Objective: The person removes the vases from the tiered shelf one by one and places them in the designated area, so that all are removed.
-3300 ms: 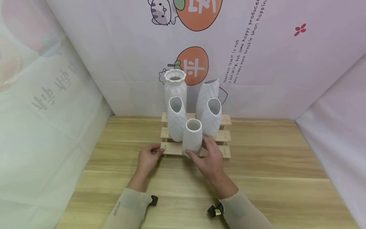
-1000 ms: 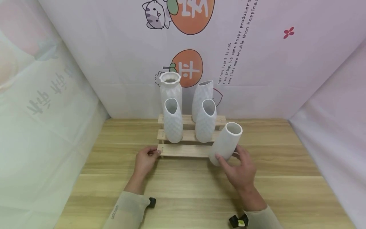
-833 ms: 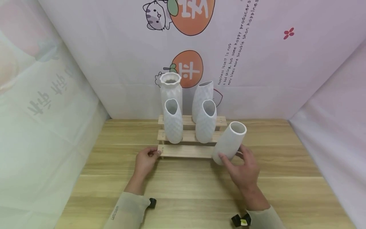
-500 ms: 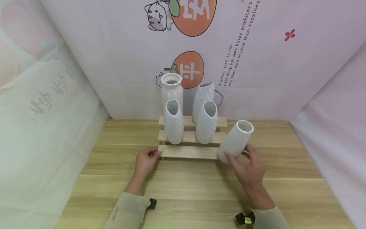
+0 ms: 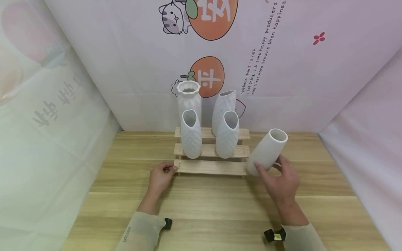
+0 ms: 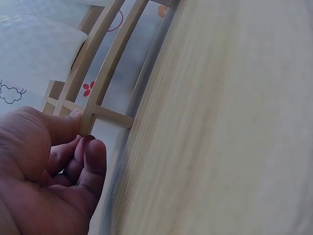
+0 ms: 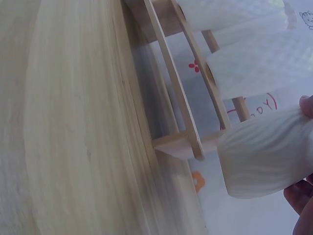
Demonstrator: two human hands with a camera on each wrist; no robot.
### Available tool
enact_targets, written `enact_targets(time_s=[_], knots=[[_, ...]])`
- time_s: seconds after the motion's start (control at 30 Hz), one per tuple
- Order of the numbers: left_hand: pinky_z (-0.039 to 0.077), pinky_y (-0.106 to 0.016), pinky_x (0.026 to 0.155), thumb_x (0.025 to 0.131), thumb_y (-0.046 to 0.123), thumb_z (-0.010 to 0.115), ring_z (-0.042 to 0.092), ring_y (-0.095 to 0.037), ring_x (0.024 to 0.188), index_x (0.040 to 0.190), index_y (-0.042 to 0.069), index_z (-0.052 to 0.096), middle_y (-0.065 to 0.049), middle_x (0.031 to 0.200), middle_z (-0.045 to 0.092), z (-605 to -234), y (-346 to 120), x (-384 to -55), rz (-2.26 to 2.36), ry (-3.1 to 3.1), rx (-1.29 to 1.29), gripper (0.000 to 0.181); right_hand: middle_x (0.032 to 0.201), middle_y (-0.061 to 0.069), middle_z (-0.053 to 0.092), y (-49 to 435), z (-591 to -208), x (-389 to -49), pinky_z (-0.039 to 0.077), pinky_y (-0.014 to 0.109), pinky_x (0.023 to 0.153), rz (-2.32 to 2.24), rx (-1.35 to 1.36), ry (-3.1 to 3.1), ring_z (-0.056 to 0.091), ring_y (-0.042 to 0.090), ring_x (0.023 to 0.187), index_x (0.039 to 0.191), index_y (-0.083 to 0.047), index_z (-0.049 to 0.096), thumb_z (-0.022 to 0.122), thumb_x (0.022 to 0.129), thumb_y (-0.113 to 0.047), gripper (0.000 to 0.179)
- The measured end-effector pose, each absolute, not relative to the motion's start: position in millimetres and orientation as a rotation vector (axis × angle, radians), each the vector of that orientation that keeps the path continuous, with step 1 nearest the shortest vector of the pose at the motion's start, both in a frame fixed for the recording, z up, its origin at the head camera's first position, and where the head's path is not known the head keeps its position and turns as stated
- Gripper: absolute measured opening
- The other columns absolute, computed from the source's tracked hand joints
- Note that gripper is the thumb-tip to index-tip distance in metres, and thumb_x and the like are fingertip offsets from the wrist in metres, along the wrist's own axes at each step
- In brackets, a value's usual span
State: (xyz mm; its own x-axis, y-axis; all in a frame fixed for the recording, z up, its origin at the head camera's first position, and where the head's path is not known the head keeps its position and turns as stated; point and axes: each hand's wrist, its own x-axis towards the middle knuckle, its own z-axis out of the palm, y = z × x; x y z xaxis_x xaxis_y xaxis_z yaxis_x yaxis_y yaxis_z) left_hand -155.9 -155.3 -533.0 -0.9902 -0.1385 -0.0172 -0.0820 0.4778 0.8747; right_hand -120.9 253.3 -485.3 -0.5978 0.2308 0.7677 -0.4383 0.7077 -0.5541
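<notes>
Head view: vase (image 5: 265, 150) in right hand (image 5: 284, 182), long axis tilted, pointing up-right.

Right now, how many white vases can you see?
5: a ruffle-rimmed vase and a slant-cut vase on the top shelf, a left vase and right vase on the middle shelf, and a tilted vase in the right hand.

There are five white vases (image 5: 263, 156): four on one wooden rack (image 5: 210, 167), as two behind and two in front, and one at three o'clock from it. The rack has three boards (image 5: 208, 150); one left hand (image 5: 160, 179) shows at eight o'clock and one right hand (image 5: 284, 181) at four. Two orange fruit prints (image 5: 207, 66) sit at twelve o'clock, one striped cat print (image 5: 173, 21) at eleven.
</notes>
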Motion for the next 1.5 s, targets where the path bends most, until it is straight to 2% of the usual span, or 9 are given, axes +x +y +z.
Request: enact_targets(time_s=[0.43, 0.57, 0.83, 1.07, 1.13, 1.2, 1.27, 1.33, 1.5], knots=[[0.056, -0.036, 0.079, 0.096, 0.024, 0.077, 0.066, -0.021, 0.089, 0.112, 0.004, 0.076, -0.005, 0.098, 0.074, -531.0, -154.6, -158.2, -1.529, -2.668, 0.193, 0.026, 0.112, 0.014, 0.076, 268.1, -488.9, -130.2, 0.052, 0.008, 0.079, 0.951, 0.092, -2.009, 0.070, 0.021, 0.091, 0.121, -0.001, 0.074, 0.098, 0.066, -0.014, 0.061], [0.056, -0.037, 0.080, 0.095, 0.023, 0.078, 0.067, -0.020, 0.089, 0.112, 0.004, 0.076, -0.005, 0.098, 0.074, -530.9, -154.2, -159.4, -1.525, -2.671, 0.198, 0.026, 0.112, 0.015, 0.075, 273.8, -491.1, -134.1, 0.050, 0.006, 0.080, 0.957, 0.043, -2.065, 0.068, 0.019, 0.095, 0.122, 0.000, 0.073, 0.097, 0.070, -0.020, 0.060], [0.057, -0.037, 0.080, 0.095, 0.023, 0.078, 0.067, -0.020, 0.090, 0.113, 0.005, 0.076, -0.003, 0.098, 0.074, -531.6, -154.7, -158.9, -1.526, -2.679, 0.205, 0.025, 0.116, 0.018, 0.073, 281.0, -501.4, -146.2, 0.046, 0.003, 0.081, 0.947, 0.003, -2.123, 0.069, 0.030, 0.099, 0.123, 0.003, 0.070, 0.094, 0.076, -0.023, 0.059], [0.057, -0.038, 0.081, 0.095, 0.023, 0.078, 0.067, -0.021, 0.091, 0.113, 0.005, 0.076, -0.004, 0.099, 0.074, -533.5, -155.3, -155.8, -1.532, -2.682, 0.225, 0.026, 0.114, 0.019, 0.070, 283.3, -509.6, -155.1, 0.047, 0.003, 0.080, 0.978, -0.053, -2.179, 0.066, 0.027, 0.102, 0.123, 0.002, 0.069, 0.093, 0.078, -0.025, 0.058], [0.057, -0.037, 0.080, 0.095, 0.024, 0.078, 0.067, -0.020, 0.090, 0.113, 0.005, 0.076, -0.003, 0.098, 0.074, -534.2, -155.6, -155.5, -1.527, -2.681, 0.229, 0.026, 0.115, 0.018, 0.069, 284.1, -512.0, -156.9, 0.053, 0.011, 0.081, 0.975, -0.073, -2.197, 0.066, 0.026, 0.104, 0.124, 0.001, 0.069, 0.092, 0.079, -0.027, 0.058], [0.057, -0.037, 0.080, 0.095, 0.024, 0.077, 0.067, -0.019, 0.089, 0.113, 0.006, 0.076, -0.002, 0.098, 0.074, -534.3, -155.3, -155.0, -1.521, -2.678, 0.218, 0.025, 0.118, 0.017, 0.069, 285.1, -514.3, -158.9, 0.060, 0.026, 0.083, 0.977, -0.089, -2.210, 0.066, 0.027, 0.105, 0.126, 0.000, 0.068, 0.092, 0.079, -0.028, 0.059], [0.056, -0.036, 0.079, 0.096, 0.024, 0.077, 0.067, -0.019, 0.089, 0.113, 0.006, 0.076, -0.002, 0.097, 0.074, -534.1, -155.1, -154.2, -1.514, -2.675, 0.207, 0.025, 0.119, 0.018, 0.068, 286.3, -516.2, -160.7, 0.062, 0.042, 0.083, 0.983, -0.099, -2.219, 0.066, 0.028, 0.107, 0.128, 0.000, 0.067, 0.091, 0.080, -0.029, 0.060], [0.056, -0.036, 0.079, 0.096, 0.024, 0.077, 0.067, -0.019, 0.089, 0.112, 0.006, 0.077, -0.002, 0.097, 0.074, -533.9, -154.8, -153.8, -1.512, -2.672, 0.200, 0.025, 0.121, 0.019, 0.067, 287.4, -517.5, -162.2, 0.060, 0.054, 0.083, 0.997, -0.106, -2.227, 0.065, 0.031, 0.108, 0.129, 0.001, 0.066, 0.090, 0.081, -0.030, 0.062], [0.055, -0.035, 0.078, 0.096, 0.024, 0.077, 0.066, -0.018, 0.088, 0.112, 0.005, 0.077, -0.002, 0.096, 0.074, -533.6, -154.6, -152.8, -1.512, -2.669, 0.194, 0.025, 0.124, 0.021, 0.065, 289.7, -517.9, -164.6, 0.059, 0.058, 0.085, 1.010, -0.126, -2.253, 0.064, 0.035, 0.110, 0.131, 0.002, 0.064, 0.089, 0.084, -0.034, 0.064]])
